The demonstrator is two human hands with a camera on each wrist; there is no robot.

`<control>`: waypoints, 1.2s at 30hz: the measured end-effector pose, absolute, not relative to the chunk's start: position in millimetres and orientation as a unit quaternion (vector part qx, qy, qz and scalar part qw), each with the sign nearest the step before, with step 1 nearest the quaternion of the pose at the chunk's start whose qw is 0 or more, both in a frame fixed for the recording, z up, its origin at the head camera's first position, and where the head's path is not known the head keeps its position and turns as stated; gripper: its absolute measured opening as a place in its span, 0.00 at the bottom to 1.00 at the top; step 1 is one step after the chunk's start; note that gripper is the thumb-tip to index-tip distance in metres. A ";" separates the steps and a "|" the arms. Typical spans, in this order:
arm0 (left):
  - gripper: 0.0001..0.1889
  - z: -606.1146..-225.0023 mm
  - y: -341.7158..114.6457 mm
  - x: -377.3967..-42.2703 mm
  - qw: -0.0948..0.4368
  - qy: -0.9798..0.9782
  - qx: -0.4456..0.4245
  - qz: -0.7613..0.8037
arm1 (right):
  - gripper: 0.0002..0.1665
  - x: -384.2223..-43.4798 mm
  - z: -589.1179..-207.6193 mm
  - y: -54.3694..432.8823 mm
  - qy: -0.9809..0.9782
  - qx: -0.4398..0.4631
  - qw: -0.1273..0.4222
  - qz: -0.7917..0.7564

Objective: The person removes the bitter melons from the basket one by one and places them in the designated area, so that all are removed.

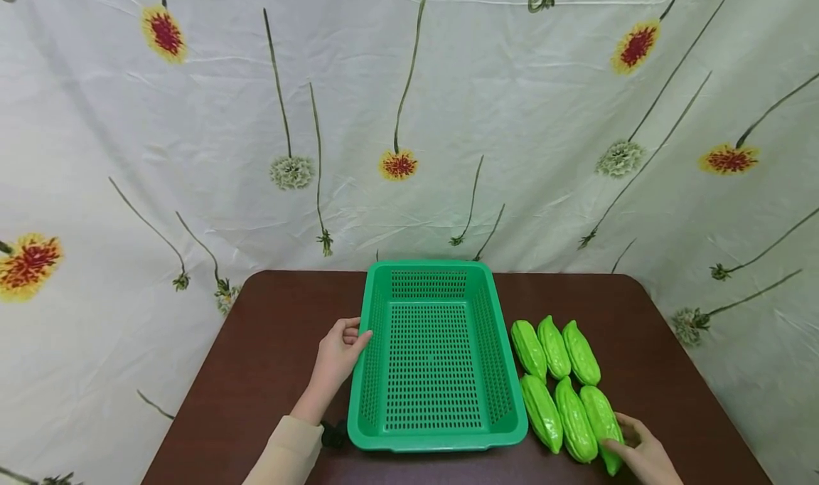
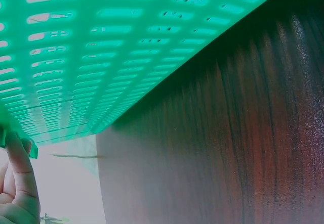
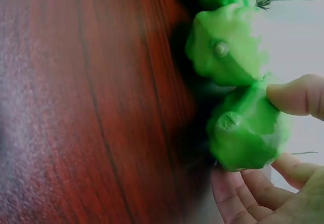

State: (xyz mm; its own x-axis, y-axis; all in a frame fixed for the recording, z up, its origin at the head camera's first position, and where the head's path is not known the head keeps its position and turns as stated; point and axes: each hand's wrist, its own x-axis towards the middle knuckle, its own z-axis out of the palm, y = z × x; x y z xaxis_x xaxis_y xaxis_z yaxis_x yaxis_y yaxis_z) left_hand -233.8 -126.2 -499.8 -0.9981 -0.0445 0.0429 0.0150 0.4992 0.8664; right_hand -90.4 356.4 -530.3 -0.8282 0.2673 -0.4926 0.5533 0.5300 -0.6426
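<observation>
A green plastic basket (image 1: 438, 441) with a slotted floor and walls lies in the middle of the table. My left hand (image 1: 339, 350) grips its left rim, thumb on top; the left wrist view shows the fingers (image 2: 23, 168) curled at the rim, beside the slotted wall. Bright green bitter melons lie to the right of the basket in two rows. At the near right end of the front row, my right hand (image 1: 643, 451) holds one bitter melon (image 1: 599, 417). In the right wrist view, the thumb is on one side of that bitter melon (image 3: 245, 135) and the fingers are on the other.
The other bitter melons (image 1: 574, 421) lie close together between the basket and the right hand. The dark brown wooden table (image 1: 269, 357) has rounded far corners. Behind it hangs a white cloth (image 1: 345, 215) printed with flowers. A small black object (image 1: 333, 434) sits by the left wrist.
</observation>
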 end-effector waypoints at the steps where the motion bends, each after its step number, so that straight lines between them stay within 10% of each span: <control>1: 0.24 -499.4 -126.0 -233.7 0.029 -0.865 0.009 -0.500 | 0.58 -90.4 -530.8 356.0 0.858 0.240 0.170 -0.421; 36: 0.23 -495.3 -126.8 -231.4 0.040 -0.875 -0.012 -0.482 | 0.59 -111.6 -495.4 342.3 0.875 0.225 0.127 -0.409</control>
